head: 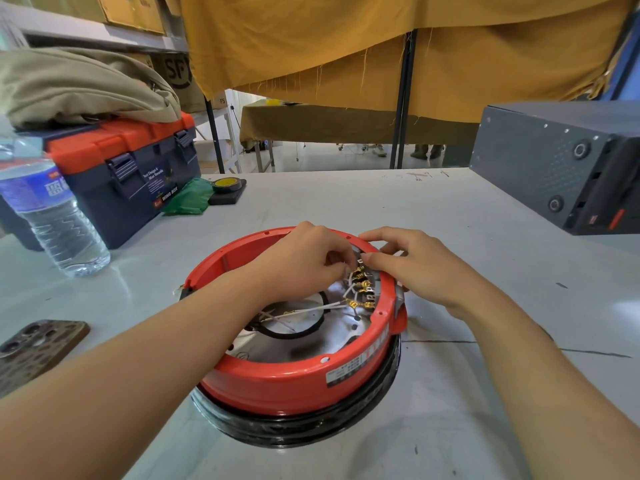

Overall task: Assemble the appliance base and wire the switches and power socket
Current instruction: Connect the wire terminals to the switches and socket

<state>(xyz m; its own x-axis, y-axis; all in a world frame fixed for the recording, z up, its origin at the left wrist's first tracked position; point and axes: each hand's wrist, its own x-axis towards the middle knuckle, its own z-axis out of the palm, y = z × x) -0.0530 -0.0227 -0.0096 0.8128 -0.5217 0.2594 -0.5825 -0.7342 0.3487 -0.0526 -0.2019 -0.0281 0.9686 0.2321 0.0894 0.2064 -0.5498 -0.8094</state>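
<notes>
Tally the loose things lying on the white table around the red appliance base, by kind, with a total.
Toolbox: 1
Water bottle: 1
Phone: 1
Tape roll: 1
Green bag: 1
Grey metal case: 1
Total: 6
The beige cloth lies on the toolbox, not the table, so it is left out.

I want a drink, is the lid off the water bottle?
No, the water bottle at the left of the table has its clear cap in place on top.
</notes>
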